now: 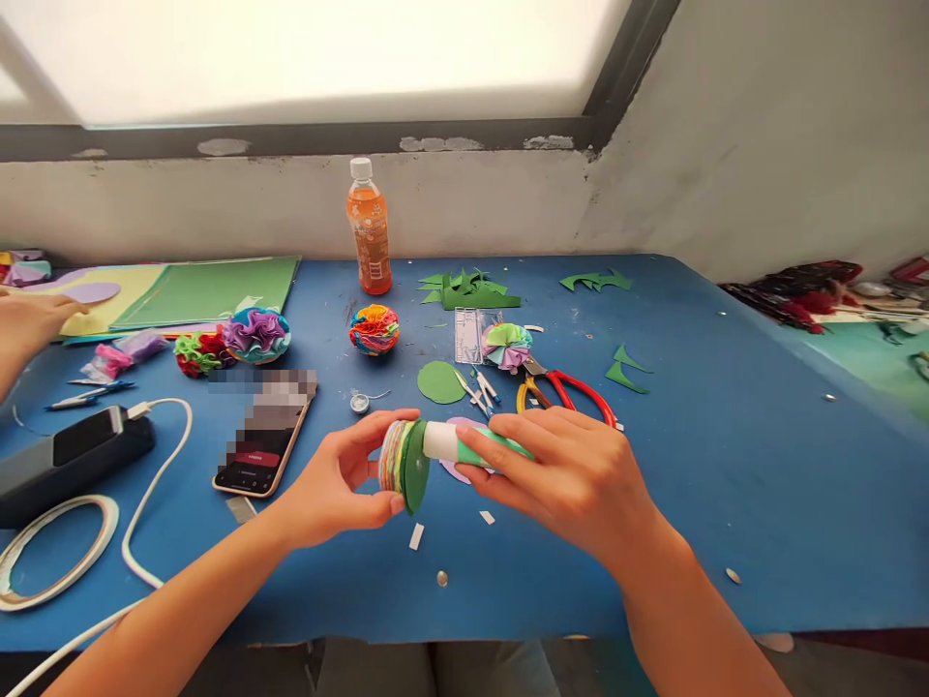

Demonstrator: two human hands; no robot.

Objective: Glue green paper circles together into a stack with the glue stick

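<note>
My left hand point(341, 479) is closed round a stack of coloured paper discs point(396, 457) with a green disc point(416, 467) on its right face. My right hand point(570, 479) grips a glue stick point(471, 445) with a green body. Its white tip presses against the green disc. Both hands hover low over the blue table point(726, 465), near its front edge. A pale purple paper shape lies under the glue stick.
A phone point(265, 436), a black device with a white cable point(73, 455) and tape rings lie at left. Behind are paper flower balls point(374, 329), a green circle point(439, 381), red-handled scissors point(573, 392), an orange drink bottle point(369, 230) and green scraps. Another person's hand point(29, 324) rests at far left.
</note>
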